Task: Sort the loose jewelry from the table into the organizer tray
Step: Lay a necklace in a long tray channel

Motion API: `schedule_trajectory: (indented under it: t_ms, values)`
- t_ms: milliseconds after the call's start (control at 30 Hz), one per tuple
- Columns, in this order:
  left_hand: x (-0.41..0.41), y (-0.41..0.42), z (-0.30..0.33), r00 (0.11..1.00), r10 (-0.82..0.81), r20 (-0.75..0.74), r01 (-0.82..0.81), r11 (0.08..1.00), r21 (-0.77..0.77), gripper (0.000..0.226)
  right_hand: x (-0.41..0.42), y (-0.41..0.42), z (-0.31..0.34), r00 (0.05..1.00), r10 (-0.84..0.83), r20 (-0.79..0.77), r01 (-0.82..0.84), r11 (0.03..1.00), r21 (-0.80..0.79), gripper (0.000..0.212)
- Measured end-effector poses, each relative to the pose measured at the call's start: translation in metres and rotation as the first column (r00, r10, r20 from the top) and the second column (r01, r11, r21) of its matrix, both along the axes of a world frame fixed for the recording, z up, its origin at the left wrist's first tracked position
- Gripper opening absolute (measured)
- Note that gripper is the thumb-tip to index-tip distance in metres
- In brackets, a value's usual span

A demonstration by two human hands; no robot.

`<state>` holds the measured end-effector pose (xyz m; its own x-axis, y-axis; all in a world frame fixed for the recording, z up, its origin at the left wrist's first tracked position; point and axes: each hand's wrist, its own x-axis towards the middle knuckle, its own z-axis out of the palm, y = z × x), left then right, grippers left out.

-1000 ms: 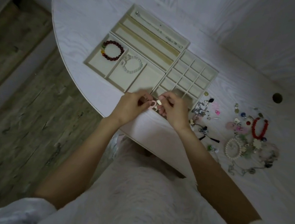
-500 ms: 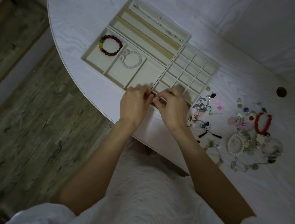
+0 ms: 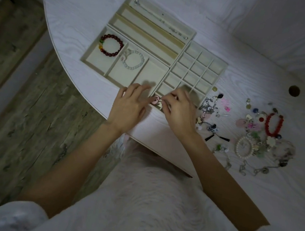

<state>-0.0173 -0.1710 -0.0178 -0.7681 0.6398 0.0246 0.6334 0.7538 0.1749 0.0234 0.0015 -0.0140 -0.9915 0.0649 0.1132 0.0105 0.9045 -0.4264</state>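
jewelry is mostly unsorted: a loose pile (image 3: 253,135) lies on the tabletop (image 3: 73,25) right of the organizer tray (image 3: 172,67), which holds two bracelets and one chain. the right hand (image 3: 180,111) pinches a small pink piece (image 3: 155,100) at the tray's near edge; the left hand (image 3: 128,106) rests alongside, fingers loosely spread.

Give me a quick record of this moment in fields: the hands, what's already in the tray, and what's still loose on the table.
left hand: fingers extended at the tray's near edge
right hand: pinching a small pink earring at the near corner grid cell
organizer tray: dark red bead bracelet, white bead bracelet, thin silver chain in the far long slot
still loose: red bracelet, pearl bracelet, mixed small pieces on the table
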Motion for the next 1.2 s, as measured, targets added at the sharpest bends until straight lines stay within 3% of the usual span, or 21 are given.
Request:
schedule_trajectory:
  t_ms: [167,367,533,600,733,800,900,1000,1200]
  values:
    - [0.004,0.009,0.003,0.999,-0.025,-0.035,0.022,0.995,-0.098,0.043,-0.008,-0.009,0.001,0.996,-0.016,0.088,0.004,0.991,0.136,0.012]
    - [0.006,0.012,0.003,1.000,0.021,-0.020,-0.023,0.995,-0.101,0.043,-0.016,-0.009,0.006,0.973,-0.066,0.221,0.044,0.994,0.101,0.017]
    - [0.006,0.013,0.002,0.999,0.043,-0.022,-0.044,0.996,-0.084,0.041,-0.021,-0.019,0.007,0.977,-0.083,0.196,-0.003,0.915,0.403,0.013]
    - [0.006,0.013,0.002,0.999,0.046,-0.023,-0.048,0.996,-0.077,0.041,-0.019,-0.019,0.006,0.980,-0.094,0.175,0.010,0.904,0.428,0.012]
    - [0.008,0.013,0.003,0.998,0.048,-0.038,-0.051,0.996,-0.071,0.041,-0.018,-0.016,0.007,0.978,-0.101,0.182,0.042,0.952,0.302,0.015]
    - [0.008,0.012,0.003,0.998,0.053,-0.038,-0.056,0.995,-0.080,0.041,-0.020,-0.014,0.010,0.956,-0.175,0.235,0.154,0.983,0.105,0.016]
    - [0.008,0.011,0.003,0.998,0.052,-0.030,-0.054,0.995,-0.086,0.041,-0.028,-0.010,0.010,0.890,-0.259,0.376,0.321,0.941,-0.112,0.024]
    - [0.007,0.012,0.003,0.998,0.054,-0.024,-0.055,0.996,-0.077,0.040,-0.035,-0.009,0.010,0.870,-0.243,0.429,0.326,0.936,-0.131,0.027]
    - [0.005,0.015,0.004,0.997,0.078,-0.002,-0.078,0.997,-0.025,0.038,-0.029,-0.005,0.005,0.896,-0.224,0.384,0.298,0.943,-0.146,0.011]
